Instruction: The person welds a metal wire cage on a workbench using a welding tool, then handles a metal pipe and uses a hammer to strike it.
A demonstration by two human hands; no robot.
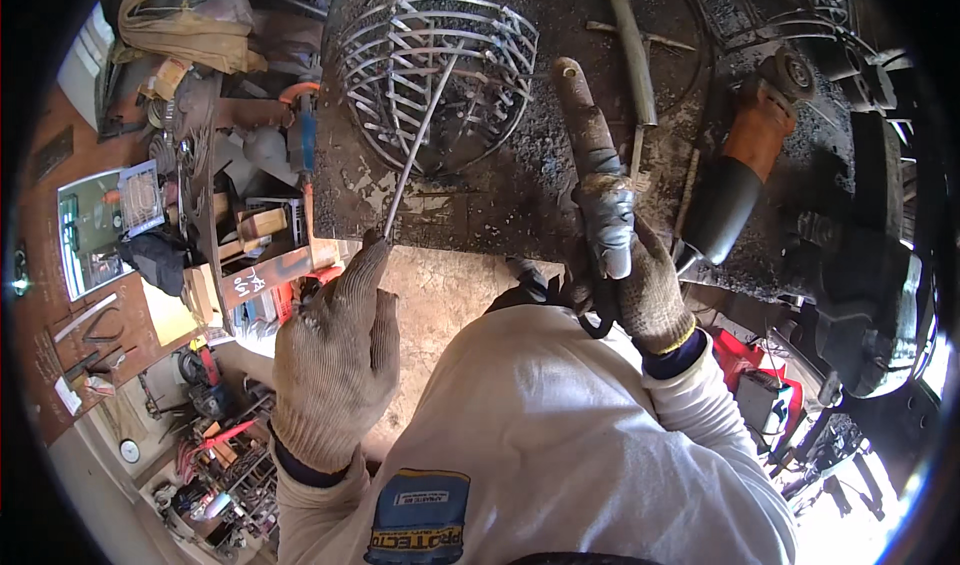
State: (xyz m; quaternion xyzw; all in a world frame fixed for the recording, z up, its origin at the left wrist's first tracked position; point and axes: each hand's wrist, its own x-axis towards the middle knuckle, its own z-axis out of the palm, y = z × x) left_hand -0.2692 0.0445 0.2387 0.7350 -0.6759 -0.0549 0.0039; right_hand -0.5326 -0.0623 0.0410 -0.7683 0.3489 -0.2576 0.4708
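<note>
My left hand (340,350), in a knitted work glove, pinches the lower end of a thin welding rod (418,150). The rod slants up and away, its far tip over a rounded cage of flat metal strips (400,75). That cage lies on the dark steel workbench (450,210). My right hand (655,290), gloved too, is closed around a welding electrode holder (605,200) wrapped in grey tape. The holder's long brown jaw points away from me, with a black cable hanging below. I cannot tell whether the jaw touches the bench.
Beyond my right hand lie a hammer (632,55) with a worn handle and an orange and black angle grinder (745,165). Bent metal pieces (780,25) fill the far right. Shelves with tools and wood (265,225) stand left; clutter (225,455) covers the lower left.
</note>
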